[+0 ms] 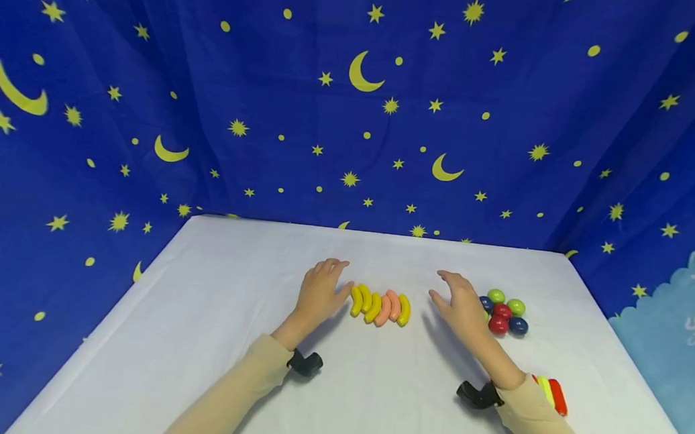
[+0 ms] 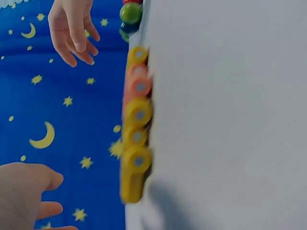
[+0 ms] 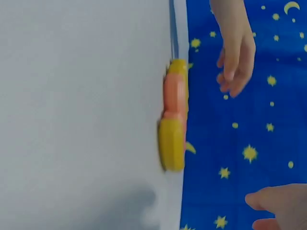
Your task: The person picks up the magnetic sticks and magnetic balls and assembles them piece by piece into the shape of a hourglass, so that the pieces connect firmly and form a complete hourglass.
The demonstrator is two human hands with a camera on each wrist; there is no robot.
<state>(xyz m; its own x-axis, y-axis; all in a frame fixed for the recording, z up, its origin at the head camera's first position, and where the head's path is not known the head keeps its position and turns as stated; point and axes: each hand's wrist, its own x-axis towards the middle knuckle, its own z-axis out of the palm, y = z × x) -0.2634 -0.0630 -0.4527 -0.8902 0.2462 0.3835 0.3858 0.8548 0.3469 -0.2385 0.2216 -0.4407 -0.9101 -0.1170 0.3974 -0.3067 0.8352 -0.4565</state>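
A row of small curved toy bananas, several yellow and two pink, lies side by side on the white table. In the left wrist view the yellow pieces show a grey disc on the end. To the left of the row is my left hand, fingers relaxed and holding nothing, its thumb close to the leftmost banana; whether they touch I cannot tell. My right hand is apart from the row on its right, fingers loosely bent with nothing in them. Both hands appear raised above the table, with shadows below.
Shiny red, green and blue oval pieces cluster beyond my right hand, partly hidden by it. Red and yellow long pieces lie beside my right forearm, partly covered. A blue star-patterned cloth stands behind the table.
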